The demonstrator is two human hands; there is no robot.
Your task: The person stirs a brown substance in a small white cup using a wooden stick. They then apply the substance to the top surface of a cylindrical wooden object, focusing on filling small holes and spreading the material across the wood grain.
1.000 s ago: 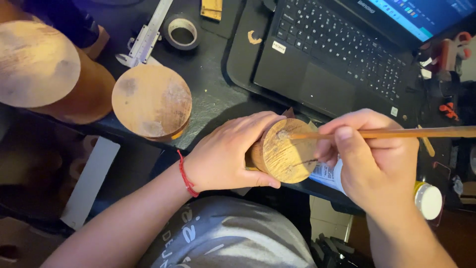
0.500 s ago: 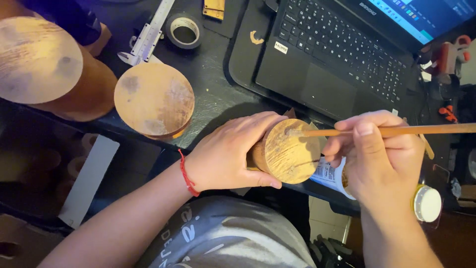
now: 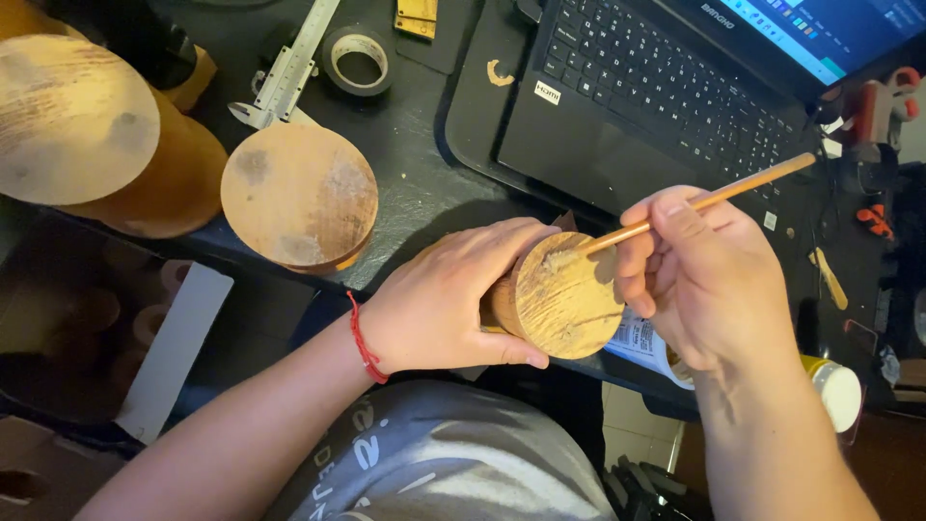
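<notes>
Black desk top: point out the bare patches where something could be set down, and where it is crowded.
One bare patch of the black desk top lies between the middle wooden cylinder, the tape roll and the laptop. The left edge is crowded by the large wooden cylinder and caliper. The right end, past the right hand, is cluttered with small tools.

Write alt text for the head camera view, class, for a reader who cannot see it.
The left hand grips a short wooden cylinder while the right hand touches a thin wooden brush to its round end face. Behind them on the dark desk lie an open laptop, two larger wooden cylinders, a caliper and a tape roll.
</notes>
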